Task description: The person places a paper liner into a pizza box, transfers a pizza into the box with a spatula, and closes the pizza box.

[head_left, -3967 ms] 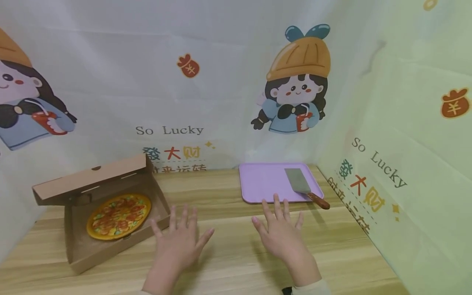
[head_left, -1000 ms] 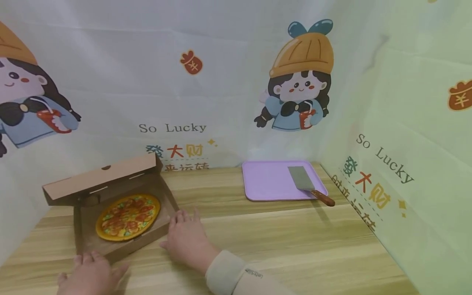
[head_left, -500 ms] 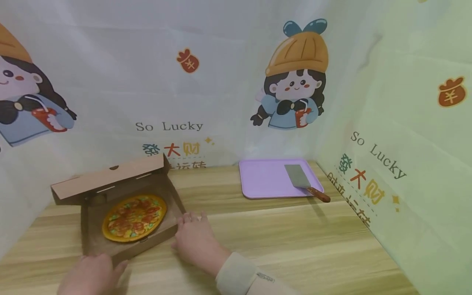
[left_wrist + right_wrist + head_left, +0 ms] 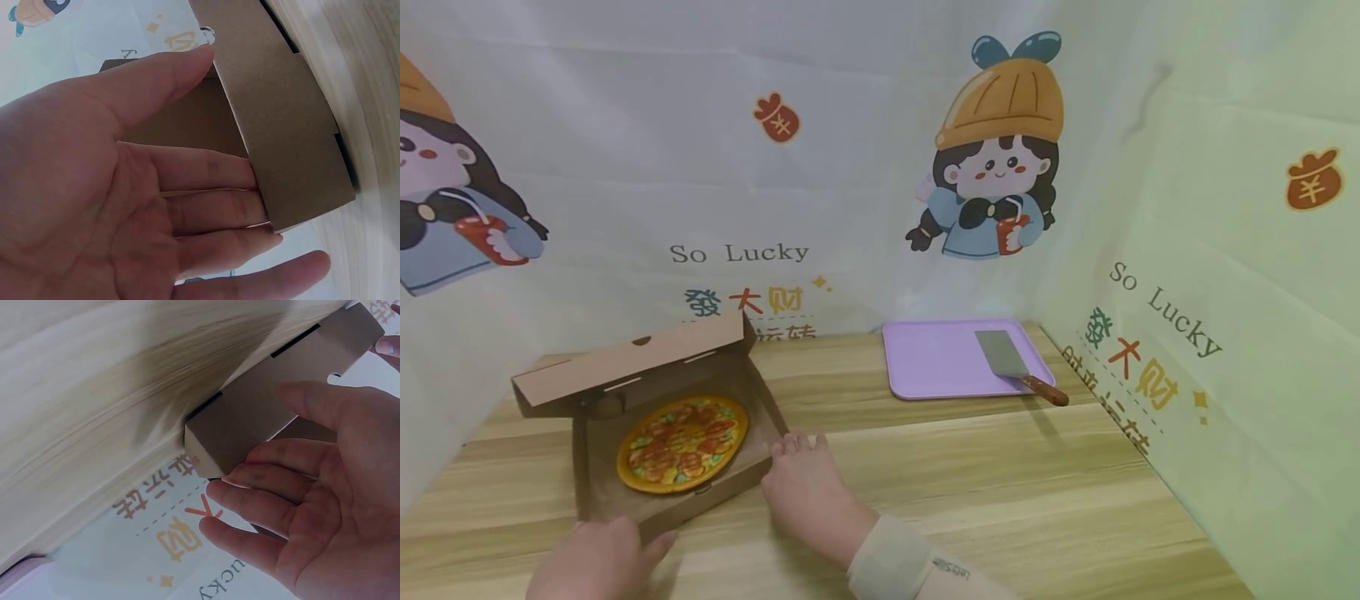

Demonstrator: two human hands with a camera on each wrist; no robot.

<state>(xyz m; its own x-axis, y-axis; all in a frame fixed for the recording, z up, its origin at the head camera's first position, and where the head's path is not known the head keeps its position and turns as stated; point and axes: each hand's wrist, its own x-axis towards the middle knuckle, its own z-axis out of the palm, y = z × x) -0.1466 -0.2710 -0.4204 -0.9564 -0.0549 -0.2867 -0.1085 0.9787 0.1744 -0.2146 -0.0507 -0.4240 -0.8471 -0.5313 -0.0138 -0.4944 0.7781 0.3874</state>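
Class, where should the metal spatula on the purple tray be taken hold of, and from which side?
The spatula is probably best held by its brown handle, coming from the near right. The handle points that way and juts past the near rim of the purple tray, apparently clear of the tabletop; the flat blade lies inside the tray, likely harder to lift.

A purple tray (image 4: 932, 360) on the counter (image 4: 1015, 483) bears a spatula (image 4: 1006, 358), handle (image 4: 1045, 390) toward four o'clock; printed cloth (image 4: 842, 183) at twelve.

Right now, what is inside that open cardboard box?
A round pizza lies inside the cardboard box, its topped face fully visible. Anything beneath the pizza is covered and cannot be seen.
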